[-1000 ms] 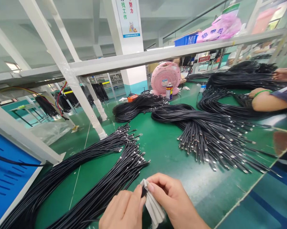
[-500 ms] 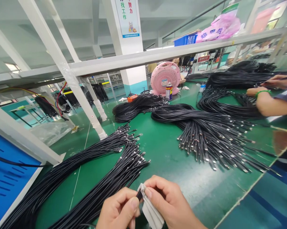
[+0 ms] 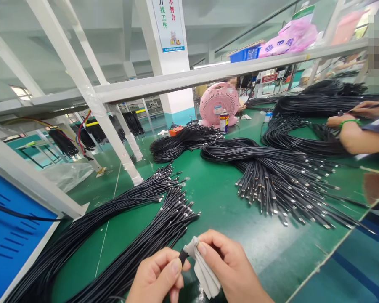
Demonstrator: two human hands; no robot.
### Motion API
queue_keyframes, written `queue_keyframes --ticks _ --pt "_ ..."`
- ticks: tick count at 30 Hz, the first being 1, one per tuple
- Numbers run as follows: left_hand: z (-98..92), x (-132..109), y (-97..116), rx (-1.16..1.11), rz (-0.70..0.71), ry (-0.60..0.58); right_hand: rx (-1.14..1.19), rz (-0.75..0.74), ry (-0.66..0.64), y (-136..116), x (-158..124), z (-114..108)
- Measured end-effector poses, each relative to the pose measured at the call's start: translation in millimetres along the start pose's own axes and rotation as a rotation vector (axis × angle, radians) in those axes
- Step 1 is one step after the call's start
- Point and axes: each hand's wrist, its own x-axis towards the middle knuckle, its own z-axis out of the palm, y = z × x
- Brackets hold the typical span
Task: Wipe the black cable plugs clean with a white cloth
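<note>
Head view: left hand [image 3: 154,275] and right hand [image 3: 230,267] clamp cable [image 3: 183,256] in cloth [image 3: 205,269], tip hidden.

the left hand [image 3: 156,277] and the right hand [image 3: 230,265] were bare, with slim, tapering fingers [image 3: 211,243] ending in short, neatly trimmed nails; the thumbnail [image 3: 176,266] on the left looked smooth and faintly glossy, and the knuckles were softly rounded.

Factory workshop for cable assembly: a long green-topped desk [image 3: 221,202] heaped with black connector cables [image 3: 271,185], white steel shelving racks [image 3: 82,80] above it, hanging cable bundles [image 3: 63,143] further along, a square pillar [image 3: 178,97] bearing a printed poster [image 3: 168,25], all inside a wide, low-ceilinged hall.
</note>
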Motion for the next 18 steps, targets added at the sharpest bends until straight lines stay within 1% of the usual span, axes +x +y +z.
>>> queue_keyframes --ticks 4,9,14,18 --pt "-1.0 0.1 -3.5 -0.090 -0.028 -0.016 0.068 0.018 -0.021 -1.8 -0.8 0.3" --pt "2.4 0.0 -0.5 -0.146 -0.026 -0.029 0.085 0.023 -0.012 -5.8 -0.3 1.5" --pt "3.2 0.9 -1.8 -0.131 -0.002 -0.045 0.154 0.038 -0.057 -8.6 -1.0 4.9" --pt "2.3 0.0 -4.1 -0.079 0.071 -0.042 0.184 0.047 -0.021 -7.3 0.4 2.5"
